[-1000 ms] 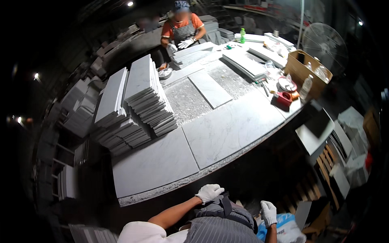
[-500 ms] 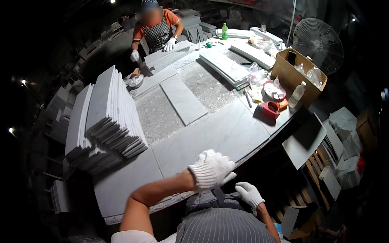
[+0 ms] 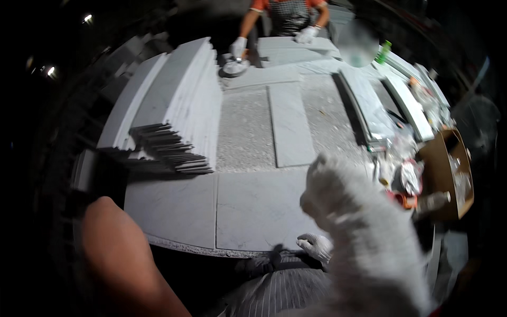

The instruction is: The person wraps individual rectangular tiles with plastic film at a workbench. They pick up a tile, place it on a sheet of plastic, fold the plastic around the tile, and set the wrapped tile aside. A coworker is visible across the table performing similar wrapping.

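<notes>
My left hand (image 3: 343, 198), in a white knit glove, is raised close to the camera and blurred, so its fingers cannot be made out. My bent left arm (image 3: 113, 238) shows bare at the lower left. Low at the front of my striped apron (image 3: 288, 290), my gloved right hand (image 3: 316, 246) rests with fingers loosely apart and nothing seen in them; the raised glove partly covers it. Nearest to both hands is the table's pale marble top (image 3: 259, 211). Beyond it, a single long marble slab (image 3: 290, 127) lies flat on a rough grey surface.
Tall stacks of thin slabs (image 3: 174, 90) stand on the left. At right lie more slabs (image 3: 364, 105), a cardboard box (image 3: 449, 174), a clear bottle (image 3: 434, 202) and an orange tape dispenser (image 3: 407, 201). Across the table, a co-worker's gloved hands (image 3: 306, 35) work beside a bowl (image 3: 235, 67).
My left hand has risen from above the table's near edge toward the camera, its elbow swinging out left. My right hand stays by the apron. The view has shifted; the co-worker's hand reaches the bowl.
</notes>
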Demonstrator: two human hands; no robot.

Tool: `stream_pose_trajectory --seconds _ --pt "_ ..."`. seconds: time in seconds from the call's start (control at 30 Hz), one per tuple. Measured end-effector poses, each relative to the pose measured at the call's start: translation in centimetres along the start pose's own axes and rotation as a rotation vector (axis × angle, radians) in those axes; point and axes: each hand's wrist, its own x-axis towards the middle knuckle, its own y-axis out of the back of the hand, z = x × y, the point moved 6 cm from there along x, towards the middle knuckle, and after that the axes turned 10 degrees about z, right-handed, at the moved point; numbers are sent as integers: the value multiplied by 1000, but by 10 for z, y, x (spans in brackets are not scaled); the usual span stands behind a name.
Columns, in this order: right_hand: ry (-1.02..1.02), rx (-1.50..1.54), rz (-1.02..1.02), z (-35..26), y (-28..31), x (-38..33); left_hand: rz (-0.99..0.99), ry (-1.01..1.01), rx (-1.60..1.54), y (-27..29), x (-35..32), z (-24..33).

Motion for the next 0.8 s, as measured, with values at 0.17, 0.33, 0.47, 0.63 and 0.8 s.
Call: stream_pose_trajectory --seconds 0.17,0.33,0.47,0.63,0.8 --pt "44 -43 -173 -6 26 53 75 266 304 2 30 -44" --pt "-145 197 -173 4 54 99 33 825 737 36 -61 -231" --pt "-86 338 -282 -71 42 148 747 1193 1087 101 -214 -295" --pt "112 442 -373 -189 22 203 860 1619 779 111 -308 -362" --pt "291 511 -408 -295 -1 257 962 1662 601 116 -318 -373"
